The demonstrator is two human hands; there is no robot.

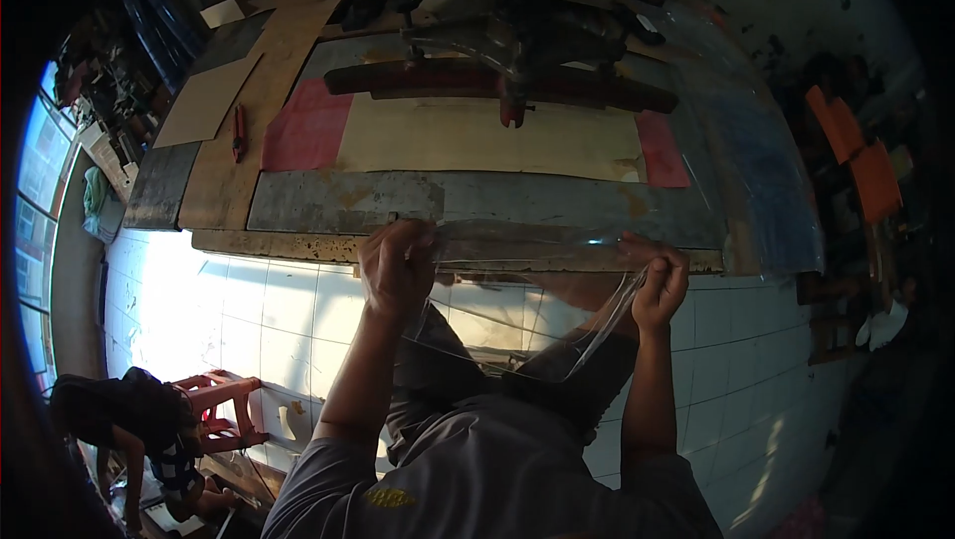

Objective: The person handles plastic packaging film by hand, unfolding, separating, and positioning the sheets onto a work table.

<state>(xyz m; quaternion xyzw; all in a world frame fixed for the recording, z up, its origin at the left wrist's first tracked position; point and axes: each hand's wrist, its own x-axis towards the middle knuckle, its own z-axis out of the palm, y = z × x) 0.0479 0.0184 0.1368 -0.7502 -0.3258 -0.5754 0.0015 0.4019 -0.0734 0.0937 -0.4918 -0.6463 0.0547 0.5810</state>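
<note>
Between my two hands a clear plastic sheet (497, 325) is stretched at the front edge of the work table, its lower part hanging over my lap. My left hand (398, 263) is closed on the sheet's left side, at the table edge. On the right side, my right hand (661, 288) pinches the sheet, which gathers into folds below the fingers. Beyond the hands, a pale yellow sheet (487, 136) with pink ends lies on the grey metal bed (338, 196). Above it hangs a dark press head with a red-edged bar (428, 79).
A red cutter-like tool (238, 133) lies on brown boards (214, 101) at the left. Clear plastic (756, 161) covers the table's right side. Orange panels (860, 156) stand further right. At lower left, a person (129, 430) bends beside a red stool (224, 408).
</note>
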